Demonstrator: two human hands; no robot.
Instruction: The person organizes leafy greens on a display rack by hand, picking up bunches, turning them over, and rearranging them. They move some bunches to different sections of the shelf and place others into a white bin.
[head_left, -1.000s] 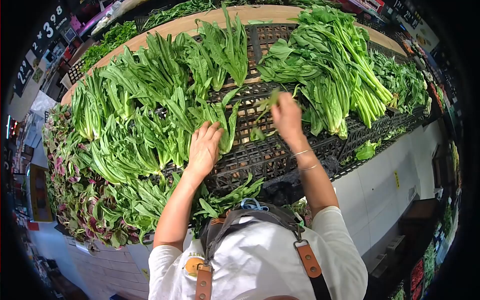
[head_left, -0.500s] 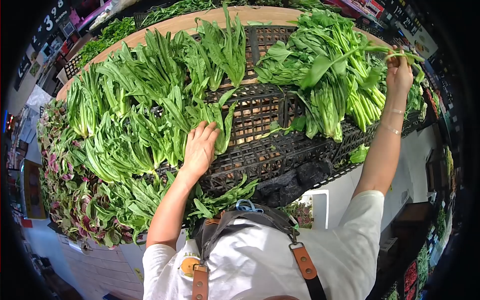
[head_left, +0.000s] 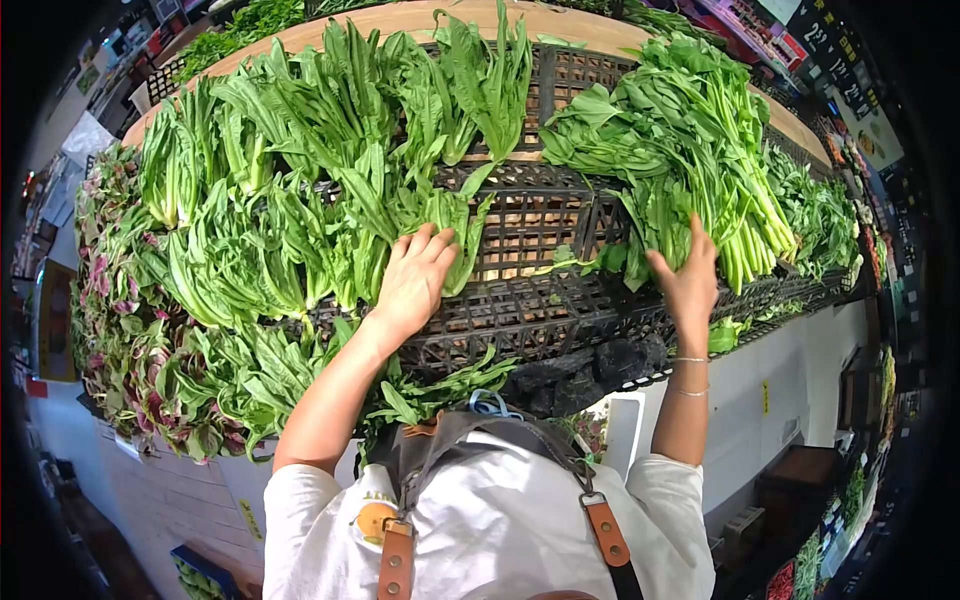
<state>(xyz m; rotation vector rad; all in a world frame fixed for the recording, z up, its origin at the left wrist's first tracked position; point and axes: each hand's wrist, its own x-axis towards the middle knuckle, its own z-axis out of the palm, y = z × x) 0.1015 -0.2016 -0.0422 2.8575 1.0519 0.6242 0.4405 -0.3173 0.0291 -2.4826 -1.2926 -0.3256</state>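
My left hand (head_left: 415, 275) lies palm down with fingers stretched over the front end of a bunch of leaf lettuce (head_left: 440, 215), among rows of the same long-leaved bunches. Its palm is hidden from above. My right hand (head_left: 688, 280) is at the lower stem ends of a pile of leafy greens (head_left: 660, 200), thumb and forefinger spread apart, its fingertips overlapping the leaves. Thick pale-green stems (head_left: 750, 240) of that pile stick out just to its right. Between my hands, the black plastic crate (head_left: 530, 215) shows its bare grid with a loose leaf stem (head_left: 560, 262) on it.
Purple-green amaranth leaves (head_left: 130, 330) cover the left side. Crumpled black cloth or plastic (head_left: 590, 375) hangs at the crate's front edge, close to my apron (head_left: 500, 430). More greens (head_left: 815, 215) fill the right end. A wooden rim (head_left: 590, 30) curves behind the display.
My right hand has come down and left from the far right, where it held a leafy stem; that stem is no longer in it. My left hand stays on the lettuce.
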